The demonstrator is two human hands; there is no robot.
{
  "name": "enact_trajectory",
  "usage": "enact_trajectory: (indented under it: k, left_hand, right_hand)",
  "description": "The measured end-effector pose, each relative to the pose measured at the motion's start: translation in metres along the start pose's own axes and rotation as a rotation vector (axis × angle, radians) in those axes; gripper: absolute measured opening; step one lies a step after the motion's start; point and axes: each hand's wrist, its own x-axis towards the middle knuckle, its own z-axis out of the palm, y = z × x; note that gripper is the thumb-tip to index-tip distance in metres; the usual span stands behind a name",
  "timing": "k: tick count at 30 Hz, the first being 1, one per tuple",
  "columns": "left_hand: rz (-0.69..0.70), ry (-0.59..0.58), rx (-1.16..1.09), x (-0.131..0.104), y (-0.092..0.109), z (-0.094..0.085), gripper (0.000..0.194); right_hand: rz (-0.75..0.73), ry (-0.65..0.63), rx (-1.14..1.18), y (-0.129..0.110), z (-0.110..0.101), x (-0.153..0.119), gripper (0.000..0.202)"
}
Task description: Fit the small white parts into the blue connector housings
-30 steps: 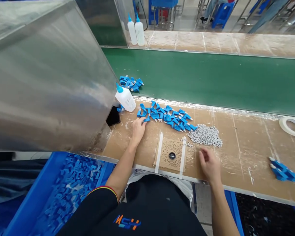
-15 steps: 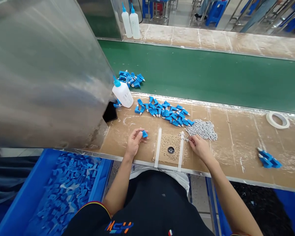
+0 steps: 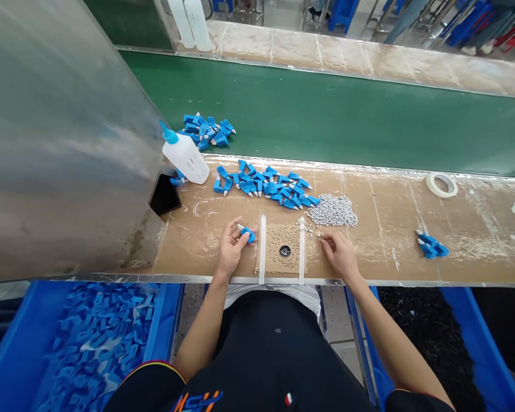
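Observation:
My left hand (image 3: 230,249) is closed in a pinch on a small blue plastic part (image 3: 248,234) with a whitish tip, just left of a brown perforated pad (image 3: 278,263). Two white tape strips (image 3: 262,252) cross the pad's sides, and a round black piece (image 3: 285,250) sits on it. To the pad's right, my right hand (image 3: 341,254) has thumb and fingers pressed together; whatever lies between them is too small to make out. Beyond that hand is a heap of tiny grey pieces (image 3: 332,210), with a pile of blue parts (image 3: 274,186) to its left.
A white squeeze bottle (image 3: 186,157) and a black phone-like slab (image 3: 165,195) stand by the metal housing (image 3: 68,143). More blue parts (image 3: 206,130) lie on the green belt (image 3: 326,114). At right are a tape roll (image 3: 442,185) and several blue parts (image 3: 431,245). Bins flank my body below.
The camera view has shifted, moving the bench leftward in the picture. The blue part in my left hand now shows its whitish tip. My right hand has drawn slightly away from the stray grey pieces.

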Motion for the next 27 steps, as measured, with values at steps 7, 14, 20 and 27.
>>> enact_trajectory:
  k: [7,14,20,27]
  left_hand:
    - [0.000,-0.061,0.051,0.002,-0.003,-0.002,0.053]
    - [0.009,-0.072,0.064,0.000,-0.005,-0.005,0.050]
    - [0.014,-0.062,0.059,-0.002,-0.006,-0.006,0.049]
    - [0.031,-0.048,0.093,-0.007,-0.003,-0.005,0.045]
  right_hand:
    - [0.142,0.035,-0.092,-0.012,0.018,0.012,0.016]
    - [0.038,-0.200,0.053,-0.005,-0.001,0.027,0.014]
    - [0.095,-0.222,0.052,-0.004,-0.009,0.029,0.007]
    - [0.011,-0.455,-0.147,0.000,-0.012,0.050,0.016]
